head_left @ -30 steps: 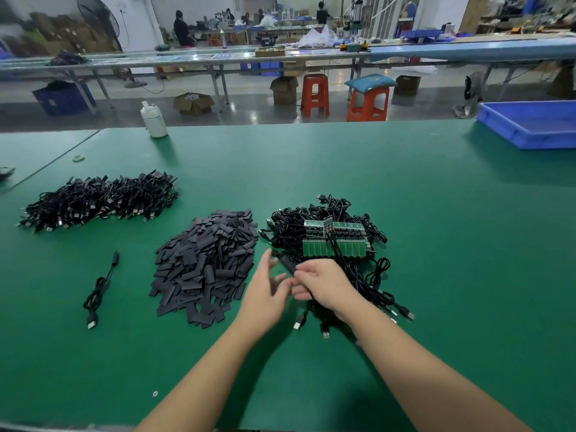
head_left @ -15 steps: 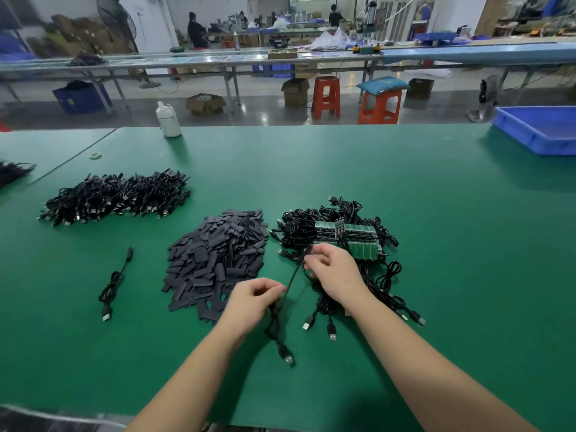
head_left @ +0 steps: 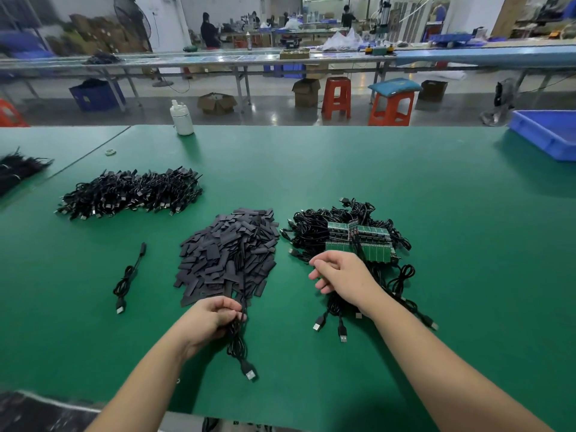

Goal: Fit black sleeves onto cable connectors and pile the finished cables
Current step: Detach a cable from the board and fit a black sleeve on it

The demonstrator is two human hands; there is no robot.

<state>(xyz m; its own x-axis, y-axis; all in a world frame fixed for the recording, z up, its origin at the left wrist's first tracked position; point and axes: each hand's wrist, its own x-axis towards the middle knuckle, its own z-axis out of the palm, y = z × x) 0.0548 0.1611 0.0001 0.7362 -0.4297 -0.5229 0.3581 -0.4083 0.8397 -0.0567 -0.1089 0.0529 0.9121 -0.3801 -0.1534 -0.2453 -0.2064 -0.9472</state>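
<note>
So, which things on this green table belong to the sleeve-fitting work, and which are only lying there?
Belong to the job:
- cable gripped by the left hand
- heap of black sleeves
- tangle of unsleeved cables under the right hand
- far cable pile
- single cable

Just lying about:
- white bottle
- blue tray

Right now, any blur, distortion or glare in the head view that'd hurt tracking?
Head view: wide-angle bowing curves the green table edge and far benches; the bottom-left corner is smeared; glare sits on the floor beyond the table. Left hand, the cable it grips and right hand are sharp; shadows are soft.
</note>
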